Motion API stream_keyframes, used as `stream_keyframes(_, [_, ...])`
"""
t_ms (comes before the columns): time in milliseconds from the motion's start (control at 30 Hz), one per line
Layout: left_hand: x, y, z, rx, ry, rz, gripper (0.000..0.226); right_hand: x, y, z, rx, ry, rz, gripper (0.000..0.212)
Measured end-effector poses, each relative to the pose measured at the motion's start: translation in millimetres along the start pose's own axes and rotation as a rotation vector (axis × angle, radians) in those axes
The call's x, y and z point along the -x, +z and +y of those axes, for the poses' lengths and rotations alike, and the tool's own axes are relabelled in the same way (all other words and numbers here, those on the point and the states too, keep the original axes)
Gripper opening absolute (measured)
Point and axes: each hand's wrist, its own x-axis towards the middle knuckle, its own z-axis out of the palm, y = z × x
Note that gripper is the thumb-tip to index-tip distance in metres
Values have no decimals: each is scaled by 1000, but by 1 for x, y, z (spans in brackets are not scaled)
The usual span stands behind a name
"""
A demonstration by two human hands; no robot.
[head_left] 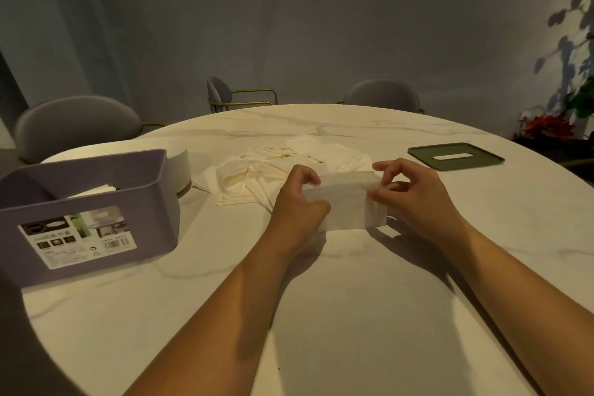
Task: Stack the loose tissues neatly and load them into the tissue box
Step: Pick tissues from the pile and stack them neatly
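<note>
A folded white tissue [348,202] is held just above the marble table [321,299], in front of me. My left hand [297,202] pinches its left end, and my right hand [408,190] pinches its right end between thumb and fingers. Behind them lies a loose heap of white tissues [257,170], spread flat and crumpled. The purple tissue box [96,202] stands open at the left with a few tissues [93,191] inside it. Its dark green lid [454,156], with a slot in it, lies at the right.
A white round object [180,164] stands right behind the box. Grey chairs [74,125] ring the far side of the round table. A plant and red flowers [549,127] stand at the right edge.
</note>
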Motion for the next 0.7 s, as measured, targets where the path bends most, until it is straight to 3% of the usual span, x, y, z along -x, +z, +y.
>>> stream_keyframes(400, [11,4,15,140,-64,-54,34,1,1,1,39,150,-69,14])
stream_keyframes(700, [2,0,3,11,-33,-40,37,3,4,0,-105,215,-96,7])
